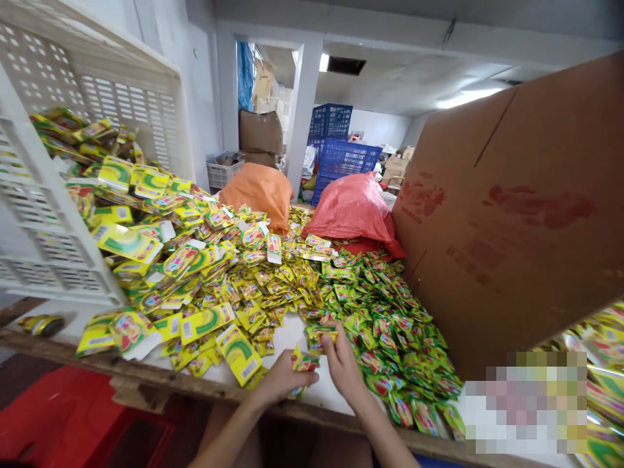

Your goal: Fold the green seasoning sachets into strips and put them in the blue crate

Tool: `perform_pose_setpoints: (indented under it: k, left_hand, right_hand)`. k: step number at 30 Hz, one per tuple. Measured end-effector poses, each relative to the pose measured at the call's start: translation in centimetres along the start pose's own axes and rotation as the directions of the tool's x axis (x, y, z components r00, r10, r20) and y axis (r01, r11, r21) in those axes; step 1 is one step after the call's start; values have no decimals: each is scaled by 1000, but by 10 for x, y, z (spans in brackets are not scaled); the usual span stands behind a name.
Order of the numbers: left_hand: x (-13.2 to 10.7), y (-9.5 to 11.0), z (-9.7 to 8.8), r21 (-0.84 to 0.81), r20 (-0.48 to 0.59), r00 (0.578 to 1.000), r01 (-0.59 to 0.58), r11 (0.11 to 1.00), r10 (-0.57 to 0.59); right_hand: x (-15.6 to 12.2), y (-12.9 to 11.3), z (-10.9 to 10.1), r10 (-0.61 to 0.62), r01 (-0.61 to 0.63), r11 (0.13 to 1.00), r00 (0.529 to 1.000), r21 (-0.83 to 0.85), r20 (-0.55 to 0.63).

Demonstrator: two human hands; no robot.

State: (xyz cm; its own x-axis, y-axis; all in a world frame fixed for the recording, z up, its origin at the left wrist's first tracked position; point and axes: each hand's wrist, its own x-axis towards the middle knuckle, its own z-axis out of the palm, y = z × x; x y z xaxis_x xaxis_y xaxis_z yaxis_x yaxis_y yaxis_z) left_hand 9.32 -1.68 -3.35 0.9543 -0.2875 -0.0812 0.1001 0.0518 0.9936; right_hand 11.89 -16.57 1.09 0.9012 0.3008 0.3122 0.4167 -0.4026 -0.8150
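Observation:
Near the table's front edge, my left hand is closed on a small green candy packet with red print. Just to its right, my right hand pinches another small packet, green and yellow, by its right end. The two hands are close together but apart. Right of them spreads a pile of green packets. Beyond and to the left lies a heap of smaller yellow packets. Flat yellow cardboard boxes with green curves lie left of my left hand.
A tipped white plastic crate at left spills yellow boxes. A large brown carton leans at right. Orange and red sacks lie at the back, before stacked blue crates. A red stool stands below the table.

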Motion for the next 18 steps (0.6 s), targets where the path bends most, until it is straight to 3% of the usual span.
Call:
perform_pose_setpoints:
  k: [5, 10, 14, 18]
  left_hand:
    - [0, 5, 1, 35, 12, 1000, -12, 999, 12]
    - [0, 6, 0, 35, 35, 999, -42, 998, 41]
    - [-1, -1, -3, 35, 0, 1000, -5, 999, 5]
    - [-1, -6, -4, 37, -13, 1000, -19, 999, 20]
  right_hand:
    - [7, -2, 2, -158, 195, 927, 978, -320, 136]
    - [8, -20, -9, -127, 239, 908, 939, -344, 318]
    - [4, -15, -9, -95, 135, 975, 971, -176, 217]
    - [0, -8, -5, -158, 177, 942, 984, -287, 89]
